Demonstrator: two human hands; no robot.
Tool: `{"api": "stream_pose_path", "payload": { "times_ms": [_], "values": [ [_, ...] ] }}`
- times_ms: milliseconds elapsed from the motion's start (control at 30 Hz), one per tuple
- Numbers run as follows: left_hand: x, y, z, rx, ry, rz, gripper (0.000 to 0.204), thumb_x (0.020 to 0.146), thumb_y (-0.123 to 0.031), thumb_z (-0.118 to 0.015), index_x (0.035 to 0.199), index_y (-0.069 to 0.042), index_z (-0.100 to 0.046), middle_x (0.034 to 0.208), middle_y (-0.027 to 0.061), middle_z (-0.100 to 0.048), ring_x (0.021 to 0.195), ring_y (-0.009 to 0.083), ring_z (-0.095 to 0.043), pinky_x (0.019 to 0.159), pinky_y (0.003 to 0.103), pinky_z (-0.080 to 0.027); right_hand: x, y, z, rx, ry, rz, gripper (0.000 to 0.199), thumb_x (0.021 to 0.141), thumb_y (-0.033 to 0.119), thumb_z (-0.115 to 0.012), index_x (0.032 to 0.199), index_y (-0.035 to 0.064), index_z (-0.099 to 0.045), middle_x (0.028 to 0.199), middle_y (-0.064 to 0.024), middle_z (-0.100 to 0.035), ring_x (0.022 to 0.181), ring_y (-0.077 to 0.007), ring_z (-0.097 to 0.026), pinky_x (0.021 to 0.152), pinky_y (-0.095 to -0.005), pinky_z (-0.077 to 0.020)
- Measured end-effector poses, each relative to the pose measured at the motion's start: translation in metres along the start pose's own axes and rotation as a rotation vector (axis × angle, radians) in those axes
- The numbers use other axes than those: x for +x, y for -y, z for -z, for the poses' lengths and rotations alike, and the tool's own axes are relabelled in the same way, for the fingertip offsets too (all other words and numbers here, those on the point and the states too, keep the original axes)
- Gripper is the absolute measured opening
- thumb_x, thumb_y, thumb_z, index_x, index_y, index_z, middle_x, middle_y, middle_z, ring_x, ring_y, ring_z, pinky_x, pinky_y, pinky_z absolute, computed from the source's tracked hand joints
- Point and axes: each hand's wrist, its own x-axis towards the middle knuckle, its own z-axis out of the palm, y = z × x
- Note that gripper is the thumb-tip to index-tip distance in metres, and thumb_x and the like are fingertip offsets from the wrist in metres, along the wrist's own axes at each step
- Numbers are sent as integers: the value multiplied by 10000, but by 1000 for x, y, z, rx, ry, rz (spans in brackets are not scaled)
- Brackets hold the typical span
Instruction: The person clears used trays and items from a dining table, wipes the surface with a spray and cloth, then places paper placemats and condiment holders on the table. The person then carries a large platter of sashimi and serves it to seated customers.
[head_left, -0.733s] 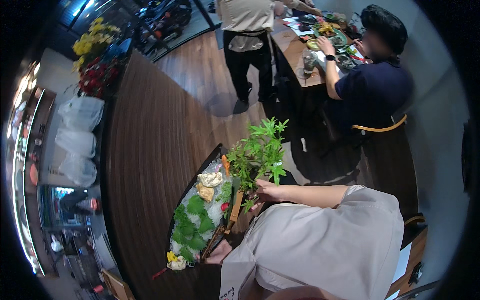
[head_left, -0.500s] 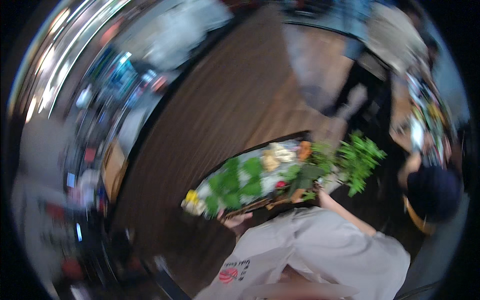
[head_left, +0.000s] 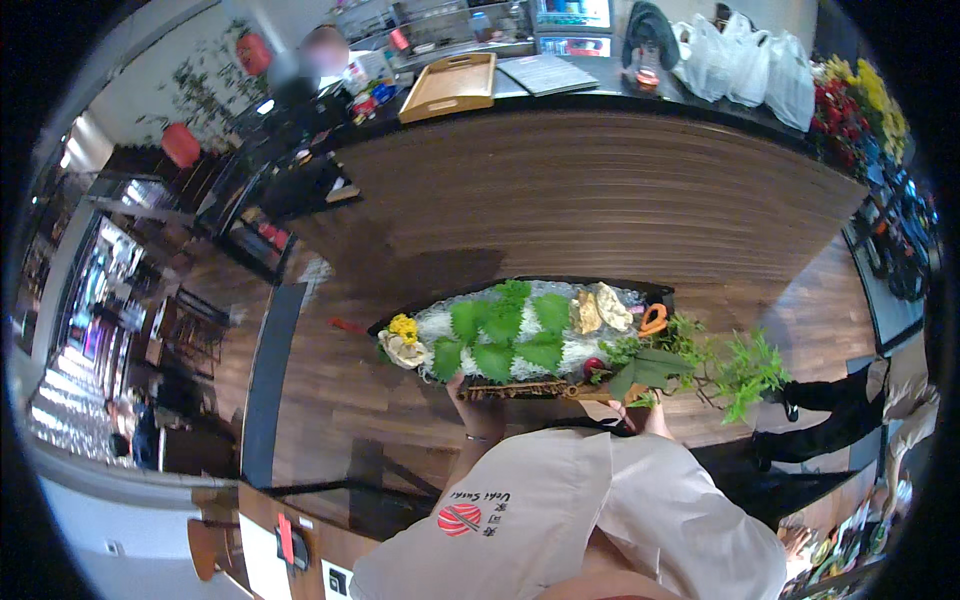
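In front of my body I carry a dark boat-shaped serving platter (head_left: 540,388) with both hands. My left hand (head_left: 462,392) grips its near side towards the left end, fingers partly hidden beneath it. Near the right end, my right hand (head_left: 650,418) holds the same side, partly covered by greenery. White shredded garnish (head_left: 435,325) fills the platter, topped with green shiso leaves (head_left: 500,322). Yellow flowers (head_left: 403,327) and an oyster shell (head_left: 404,351) sit at the left tip. More shells (head_left: 612,307), an orange carved garnish (head_left: 653,320) and a leafy branch (head_left: 745,380) are at the right.
Ahead runs a wood-panelled counter (head_left: 600,190) bearing a wooden tray (head_left: 450,85), menus (head_left: 548,74) and white plastic bags (head_left: 745,65). A person stands behind it at the left. Flowers (head_left: 858,105) are at its right end. Another person's legs (head_left: 815,420) are at the right.
My view has turned, so the counter now lies straight ahead instead of to the left. The platter, tilted up to the right before, now looks nearly level. Both hands keep hold of it.
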Motion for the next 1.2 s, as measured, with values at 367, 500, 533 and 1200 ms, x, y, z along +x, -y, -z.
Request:
{"api": "stream_pose_path", "payload": {
  "times_ms": [367,500,533,1200],
  "values": [
    [-107,-16,69,24,-395,183,547,768,-499,-605,1203,-170,-572,1238,48,-555,1132,276,-516,895,453,-448,-32,13,-39,-274,455,-122,445,918,298,-605,1288,84,-481,1274,-111,-555,1149,-293,-551,974,-455,-462],
    [-144,-35,68,-371,-102,327,607,757,-474,-633,1257,-144,-535,1330,73,-484,1208,291,-457,964,468,-430,-96,28,-40,-290,373,-151,417,958,253,-578,1320,78,-467,1336,-71,-525,1177,-233,-544,1003,-424,-450],
    [-143,-41,64,-386,-132,393,607,757,-474,-634,1257,-144,-534,1327,72,-485,1206,290,-458,964,467,-430,-111,29,-36,-222,423,-123,463,967,260,-563,1369,79,-419,1369,-82,-504,1169,-245,-555,995,-449,-458],
    [-97,-40,43,-132,-13,671,608,767,-477,-650,1258,-145,-516,1276,60,-501,1167,270,-484,964,451,-438,-190,41,-43,-25,268,224,335,939,161,-564,1240,22,-517,1163,-90,-613,1033,-230,-610,876,-341,-480]
  ]
}}
